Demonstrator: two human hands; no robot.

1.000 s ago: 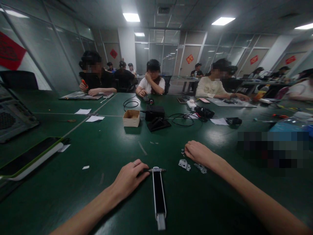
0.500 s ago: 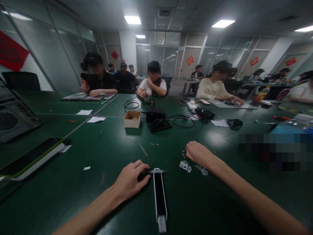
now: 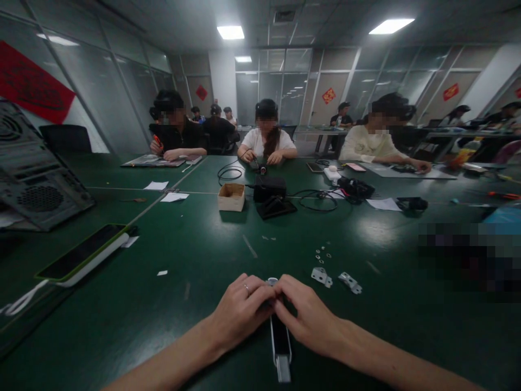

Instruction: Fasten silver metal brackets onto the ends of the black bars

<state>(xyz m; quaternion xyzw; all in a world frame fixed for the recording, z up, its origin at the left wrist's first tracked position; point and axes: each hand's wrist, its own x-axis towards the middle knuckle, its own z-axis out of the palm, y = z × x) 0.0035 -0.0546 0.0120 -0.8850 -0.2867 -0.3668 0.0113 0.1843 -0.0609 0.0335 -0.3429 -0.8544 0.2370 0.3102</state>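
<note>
A long, narrow black part with a silver frame [image 3: 280, 339] lies lengthwise on the green table in front of me, a metal tab at its near end. My left hand [image 3: 244, 298] is closed at the left of its far end, fingers pinched round the threaded cross rod there. My right hand [image 3: 307, 312] meets it from the right, thumb and fingertips pinched together over the same end. The fingers hide the rod and whatever the right fingertips hold. Right of the hands lie two metal brackets [image 3: 321, 277] and several small nuts or washers [image 3: 323, 255].
A small open box [image 3: 232, 197] stands beyond my hands, beside a black device [image 3: 269, 189] with cables. At left are a green-edged phone-like device [image 3: 83, 252] and a computer case [image 3: 44, 179]. Several people sit across the table, one in a white shirt [image 3: 266, 141].
My right hand has moved left from the small nuts to the far end of the long part, meeting my left hand. The view has turned slightly left.
</note>
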